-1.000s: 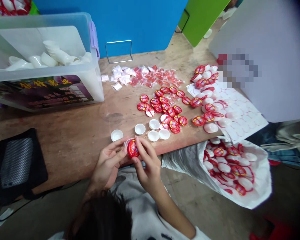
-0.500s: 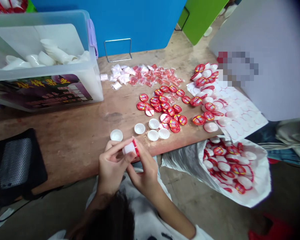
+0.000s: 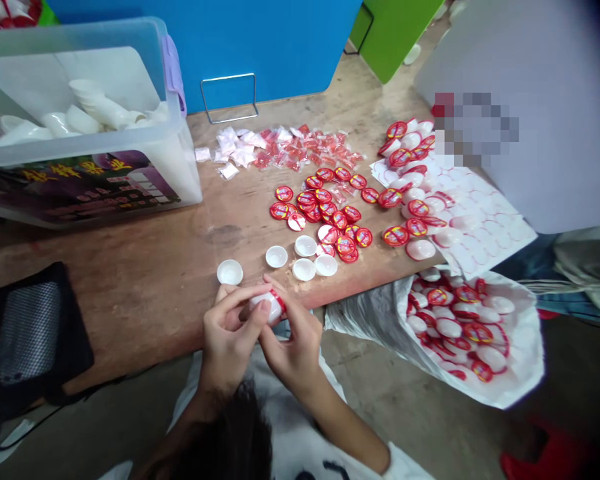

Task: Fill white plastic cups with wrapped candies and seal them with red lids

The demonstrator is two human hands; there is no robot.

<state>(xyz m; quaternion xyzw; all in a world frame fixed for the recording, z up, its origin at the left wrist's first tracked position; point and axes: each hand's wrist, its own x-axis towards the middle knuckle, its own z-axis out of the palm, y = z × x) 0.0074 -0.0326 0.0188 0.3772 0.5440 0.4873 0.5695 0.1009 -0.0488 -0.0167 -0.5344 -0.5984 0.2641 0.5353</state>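
Both hands hold a small white plastic cup [image 3: 269, 307] at the table's front edge, with a red rim showing along its right side. My left hand [image 3: 229, 337] wraps its left side, and my right hand [image 3: 293, 340] pinches the rim end. Fingers hide much of the cup. Just beyond my hands stand several empty white cups, the closest [image 3: 229, 272] just above my left fingers. Round red printed lids [image 3: 325, 213] lie scattered beyond them, apart from my hands.
Small sachets [image 3: 280, 150] lie in a row on the wooden table [image 3: 130, 267]. At left stands a clear plastic bin [image 3: 177, 160] of white cups, with a black mesh bag [image 3: 35, 333] below. At right are a printed paper sheet [image 3: 490, 233] and a white sack [image 3: 460, 327] of red-lidded cups.
The cup has turned in my hands, so its red lid no longer faces me and its white side does. The view has shifted slightly.
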